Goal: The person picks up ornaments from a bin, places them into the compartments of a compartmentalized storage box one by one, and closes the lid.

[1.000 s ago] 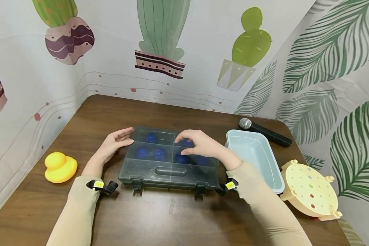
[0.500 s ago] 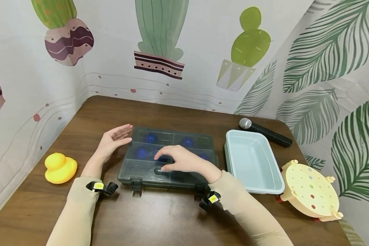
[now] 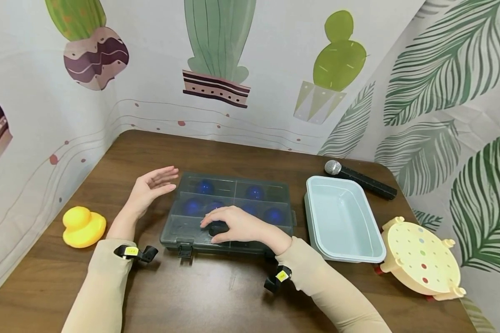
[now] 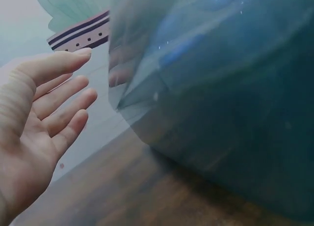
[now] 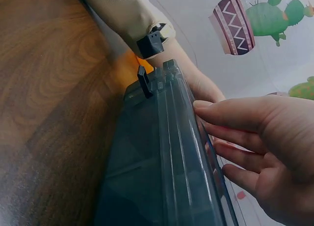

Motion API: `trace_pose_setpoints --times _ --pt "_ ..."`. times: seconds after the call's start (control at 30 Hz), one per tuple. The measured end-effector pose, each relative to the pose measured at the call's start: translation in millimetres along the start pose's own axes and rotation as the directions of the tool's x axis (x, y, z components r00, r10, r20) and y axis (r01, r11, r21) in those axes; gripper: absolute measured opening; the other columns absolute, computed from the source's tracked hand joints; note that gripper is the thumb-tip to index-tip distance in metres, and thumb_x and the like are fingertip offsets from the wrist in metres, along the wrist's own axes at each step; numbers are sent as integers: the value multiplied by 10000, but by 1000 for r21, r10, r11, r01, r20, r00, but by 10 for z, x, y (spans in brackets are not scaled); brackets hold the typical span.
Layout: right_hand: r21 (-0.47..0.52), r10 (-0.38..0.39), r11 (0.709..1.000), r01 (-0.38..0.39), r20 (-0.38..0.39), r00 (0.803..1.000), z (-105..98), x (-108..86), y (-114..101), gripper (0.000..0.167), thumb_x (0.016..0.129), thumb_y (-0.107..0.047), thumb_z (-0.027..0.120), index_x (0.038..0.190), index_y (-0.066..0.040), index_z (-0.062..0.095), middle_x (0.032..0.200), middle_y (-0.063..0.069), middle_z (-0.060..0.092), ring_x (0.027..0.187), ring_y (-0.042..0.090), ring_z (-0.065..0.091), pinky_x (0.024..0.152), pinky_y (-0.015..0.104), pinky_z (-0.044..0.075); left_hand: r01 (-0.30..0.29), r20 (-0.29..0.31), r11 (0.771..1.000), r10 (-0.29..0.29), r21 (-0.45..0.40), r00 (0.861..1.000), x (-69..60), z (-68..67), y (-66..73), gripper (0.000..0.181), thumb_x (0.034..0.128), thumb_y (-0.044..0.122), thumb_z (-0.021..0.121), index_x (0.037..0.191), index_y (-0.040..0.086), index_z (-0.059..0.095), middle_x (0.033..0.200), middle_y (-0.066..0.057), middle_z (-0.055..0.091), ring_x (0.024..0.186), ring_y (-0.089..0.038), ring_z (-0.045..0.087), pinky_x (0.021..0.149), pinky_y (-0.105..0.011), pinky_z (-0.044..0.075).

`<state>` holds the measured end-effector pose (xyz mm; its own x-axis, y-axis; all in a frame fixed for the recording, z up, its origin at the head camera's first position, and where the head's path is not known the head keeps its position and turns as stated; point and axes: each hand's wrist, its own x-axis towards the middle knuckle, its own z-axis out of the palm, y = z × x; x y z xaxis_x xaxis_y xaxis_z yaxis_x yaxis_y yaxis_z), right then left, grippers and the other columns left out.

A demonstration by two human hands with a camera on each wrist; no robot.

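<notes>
A see-through dark grey plastic case [image 3: 183,231] lies shut on the table, several blue balls [image 3: 255,192] showing through its divided lid. Beside its left edge my left hand [image 3: 149,187] is held up, fingers extended and apart from the case; the left wrist view shows its palm [image 4: 32,152] holding nothing. My right hand [image 3: 239,224] is over the lid's front middle, fingers bent loosely at the recessed grip. In the right wrist view its fingers [image 5: 235,113] are close to the lid; whether they touch is unclear. A front latch [image 3: 185,251] hangs down; the other is mostly hidden by my right hand.
To the right stands a pale blue basin [image 3: 346,222], with a black microphone [image 3: 366,182] behind it. Beyond is a cream round toy drum-like piece [image 3: 421,256] with pegs. A yellow rubber duck [image 3: 83,227] sits at the left. A patterned cloth hangs behind the wooden table [image 3: 200,300].
My right hand has moved left and towards me, from the lid's right compartments to its front middle. My left hand has drawn slightly away to the left. The case has stayed put.
</notes>
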<state>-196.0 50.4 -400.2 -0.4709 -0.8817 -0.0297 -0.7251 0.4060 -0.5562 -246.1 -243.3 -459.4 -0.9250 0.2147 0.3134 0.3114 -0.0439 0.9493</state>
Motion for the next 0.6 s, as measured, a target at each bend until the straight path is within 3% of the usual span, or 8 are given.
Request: trace_pose_setpoints --times 0.17,0.3,0.4,0.6 --pt "20 -3 1000 4 -3 1000 15 -2 18 398 898 -220 722 1268 -96 642 1366 76 601 1330 234 492 1126 379 387 6 98 994 -16 109 995 48 37 134 527 883 -38 674 1370 -96 481 1268 12 674 1120 -83 641 906 -167 511" --pt "35 -15 999 16 -15 1000 40 -1 42 398 894 -217 726 1261 -88 645 1366 83 601 1331 234 494 1123 372 391 -10 217 976 -39 217 975 78 90 250 556 858 -8 717 1371 -51 508 1321 -158 624 1141 -63 622 927 -172 500" --pt "44 -21 999 22 -28 999 59 -6 53 394 893 -211 727 1256 -81 647 1364 84 603 1326 228 502 1117 360 399 -22 312 961 -67 275 948 66 127 307 578 831 19 755 1367 4 539 1333 -249 582 1166 -65 608 963 -178 475" --pt "46 -21 999 24 -54 998 98 -27 82 384 892 -209 726 1249 -86 656 1366 70 606 1323 204 508 1112 338 403 -92 475 921 -108 379 873 -49 146 388 676 783 117 822 1393 64 537 1420 -164 541 1286 26 472 1049 -122 345"
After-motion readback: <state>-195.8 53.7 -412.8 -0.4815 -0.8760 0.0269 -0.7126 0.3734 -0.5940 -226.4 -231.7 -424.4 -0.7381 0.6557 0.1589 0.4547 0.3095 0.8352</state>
